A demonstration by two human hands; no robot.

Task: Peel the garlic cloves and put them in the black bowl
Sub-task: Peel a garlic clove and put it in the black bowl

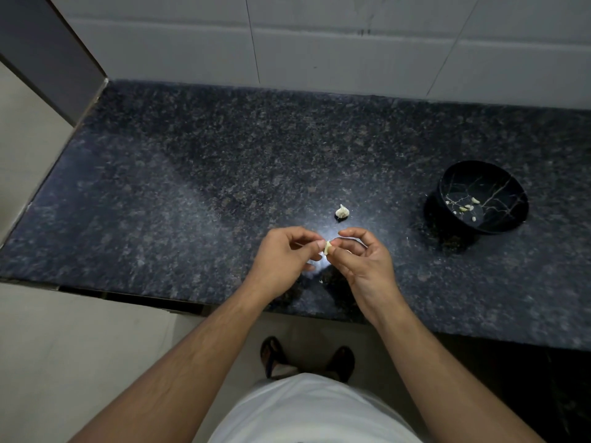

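Observation:
A small pale garlic clove (327, 247) is pinched between the fingertips of my left hand (284, 257) and my right hand (361, 260), just above the dark granite counter (192, 187) near its front edge. A partial garlic bulb (342, 211) lies on the counter a little beyond my hands. The black bowl (479, 183) with gold veining stands to the right, tilted toward me, with several peeled cloves (467, 206) inside it.
A white tiled wall (319, 43) backs the counter. The counter's left end meets a dark panel (48, 59). A small scrap of peel (321, 282) lies under my hands. Below the front edge are the floor and my feet in sandals (307, 359).

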